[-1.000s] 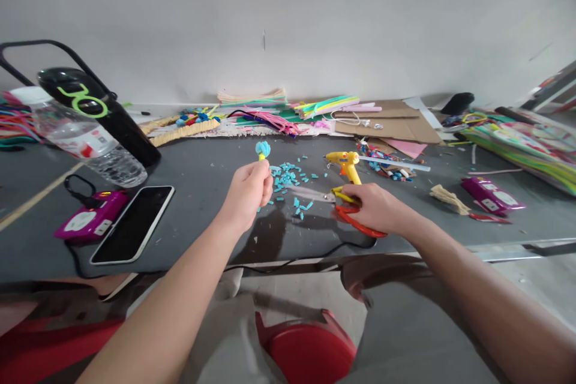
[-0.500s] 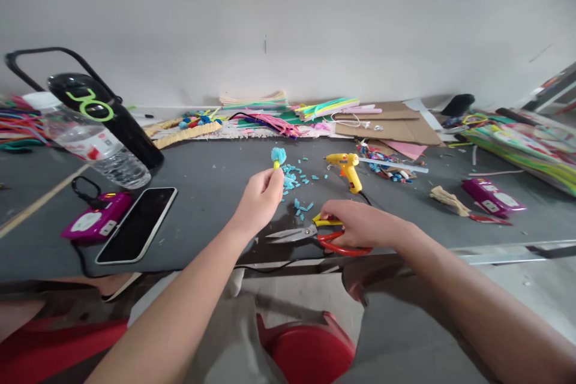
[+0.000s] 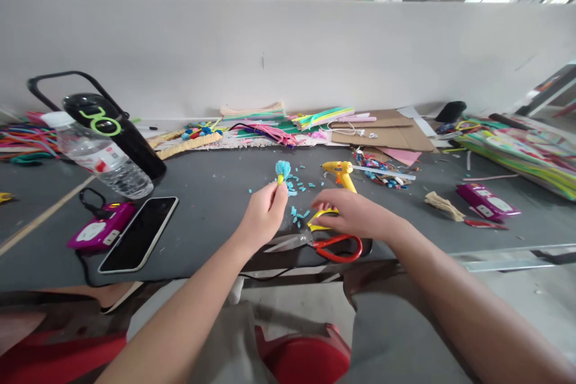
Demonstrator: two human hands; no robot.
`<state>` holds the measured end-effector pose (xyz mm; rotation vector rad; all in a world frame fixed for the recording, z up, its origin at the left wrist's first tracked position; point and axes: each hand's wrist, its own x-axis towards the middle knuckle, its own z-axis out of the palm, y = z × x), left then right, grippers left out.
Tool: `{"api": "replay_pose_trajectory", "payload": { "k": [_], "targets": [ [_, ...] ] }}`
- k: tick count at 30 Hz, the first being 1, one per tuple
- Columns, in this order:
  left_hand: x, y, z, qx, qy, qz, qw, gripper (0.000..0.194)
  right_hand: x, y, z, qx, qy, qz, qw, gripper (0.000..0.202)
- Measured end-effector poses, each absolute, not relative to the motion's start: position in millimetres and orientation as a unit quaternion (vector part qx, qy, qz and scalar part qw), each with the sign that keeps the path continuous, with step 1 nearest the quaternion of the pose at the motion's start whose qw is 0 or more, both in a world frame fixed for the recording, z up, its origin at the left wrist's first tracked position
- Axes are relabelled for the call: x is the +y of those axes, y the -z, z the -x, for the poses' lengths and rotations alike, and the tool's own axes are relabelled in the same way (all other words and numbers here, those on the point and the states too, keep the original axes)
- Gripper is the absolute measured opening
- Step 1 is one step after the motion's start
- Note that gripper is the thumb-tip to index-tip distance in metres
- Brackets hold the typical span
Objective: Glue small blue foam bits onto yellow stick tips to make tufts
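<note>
Pinched in my left hand is a small blue fluffy piece with a yellow base, held upright. My right hand hovers over the scissors, its fingers apart and nothing gripped. The scissors have one yellow and one red handle and lie at the table's front edge with blades pointing left. Small blue clippings are scattered beside my left hand. Just behind my right hand lies a yellow glue gun, its grip partly hidden.
At left stand a water bottle and a black flask, with a phone and purple box nearer. Pipe cleaners and cardboard line the back. Another purple box is at right.
My right hand has let go of the scissors and lifted off their handles; they now lie on the table. The blue piece is still in my left hand, turned slightly. The view has tilted up.
</note>
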<state>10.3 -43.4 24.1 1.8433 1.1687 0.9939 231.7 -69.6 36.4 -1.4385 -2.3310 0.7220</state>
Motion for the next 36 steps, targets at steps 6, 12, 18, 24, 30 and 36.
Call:
{"api": "replay_pose_trajectory", "payload": {
  "k": [6,12,18,24,30,36],
  "targets": [
    [-50,-24,-12,0.439,-0.380,-0.722,0.377,0.039,-67,-35,-205,-0.725,-0.376,0.437,0.377,0.034],
    [-55,-24,-15,0.436,-0.374,-0.727,0.376,0.038,-65,-29,-201,-0.662,-0.467,0.407,0.422,0.033],
    [-54,-22,-17,0.434,-0.382,-0.701,0.418,0.037,-67,-36,-203,-0.648,-0.475,0.399,0.441,0.033],
    [-53,-21,-17,0.425,-0.380,-0.693,0.443,0.035,-68,-40,-205,-0.657,-0.476,0.393,0.433,0.031],
    [-52,-26,-13,0.445,-0.374,-0.724,0.372,0.041,-64,-42,-210,-0.639,-0.424,0.436,0.471,0.028],
    [-46,-27,-5,0.502,-0.325,-0.768,0.229,0.037,-62,-42,-218,-0.645,-0.396,0.457,0.467,0.023]
  ]
}}
